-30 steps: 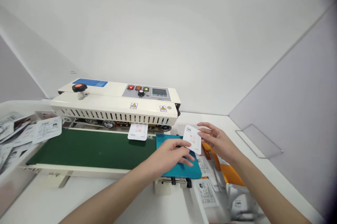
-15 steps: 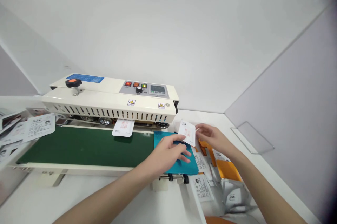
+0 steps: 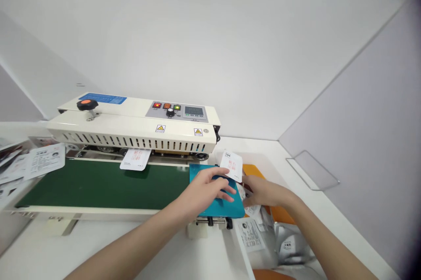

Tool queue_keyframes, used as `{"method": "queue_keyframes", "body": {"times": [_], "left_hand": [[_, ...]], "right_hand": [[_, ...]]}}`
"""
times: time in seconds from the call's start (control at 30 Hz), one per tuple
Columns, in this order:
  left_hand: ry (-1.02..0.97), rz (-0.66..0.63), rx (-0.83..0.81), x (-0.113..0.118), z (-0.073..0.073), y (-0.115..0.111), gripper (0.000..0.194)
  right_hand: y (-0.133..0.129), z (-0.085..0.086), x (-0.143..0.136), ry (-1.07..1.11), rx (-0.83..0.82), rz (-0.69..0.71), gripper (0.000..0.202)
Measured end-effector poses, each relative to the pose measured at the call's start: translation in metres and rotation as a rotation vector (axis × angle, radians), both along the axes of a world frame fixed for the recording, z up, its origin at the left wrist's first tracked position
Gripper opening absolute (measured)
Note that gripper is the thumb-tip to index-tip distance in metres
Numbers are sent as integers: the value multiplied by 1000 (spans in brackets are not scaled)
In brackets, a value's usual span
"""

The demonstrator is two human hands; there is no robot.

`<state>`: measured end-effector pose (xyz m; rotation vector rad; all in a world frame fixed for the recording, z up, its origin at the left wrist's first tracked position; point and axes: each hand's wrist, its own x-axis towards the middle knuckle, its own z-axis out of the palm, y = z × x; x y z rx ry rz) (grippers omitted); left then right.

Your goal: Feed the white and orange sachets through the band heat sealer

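Note:
My left hand (image 3: 212, 188) is over the teal end plate (image 3: 220, 207) of a band sealer. Its thumb and index finger pinch the lower edge of a small white packet (image 3: 232, 166) with red print, tilted up at the plate's far right corner. The other fingers are loosely spread. Right of the plate, my right hand (image 3: 265, 192) reaches down among loose packets, thumb and fingers apart; its fingertips are partly hidden. Another white packet (image 3: 135, 159) lies with its top edge under the sealer's slotted cover (image 3: 131, 129), above the green belt (image 3: 108, 186).
A bin at right holds orange, silver and white packets, among them a silver pouch (image 3: 291, 245). Printed packets (image 3: 46, 160) are heaped at the belt's left end. The sealer carries a black knob (image 3: 87, 104) and lit switches. A wire stand (image 3: 312, 170) is by the right wall.
My right hand has left the held packet's side and dropped to the packets beside the plate. The packet under the cover has travelled left. My left hand keeps its pinch.

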<state>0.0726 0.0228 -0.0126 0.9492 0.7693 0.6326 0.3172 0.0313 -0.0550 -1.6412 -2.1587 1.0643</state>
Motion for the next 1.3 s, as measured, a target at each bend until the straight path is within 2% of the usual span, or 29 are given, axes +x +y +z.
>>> {"method": "queue_keyframes", "body": {"times": [0.1,0.27,0.43,0.6,0.8,0.97,1.17,1.3], "left_hand": [[-6,7,-12,0,-1,0,43],[-15,23,0,2,-6,2,42],[-32,43,-14,4,-8,2,42],[-41,48,-34,3,-5,2,43],[-46,40,-24,2,-8,2,41],[-52,35,-16,1,-12,3,42],[-51,35,-34,1,-9,3,45],[-38,12,7,1,-12,3,44]], "right_hand": [[3,10,-2,50,24,12,31],[6,21,1,66,150,-102,22],[7,18,6,50,190,-197,27],[9,12,6,157,193,-273,40],[12,14,6,82,217,-247,23],[13,10,7,46,240,-257,25],[14,9,6,26,222,-242,24],[14,9,6,-14,234,-229,24]]}}
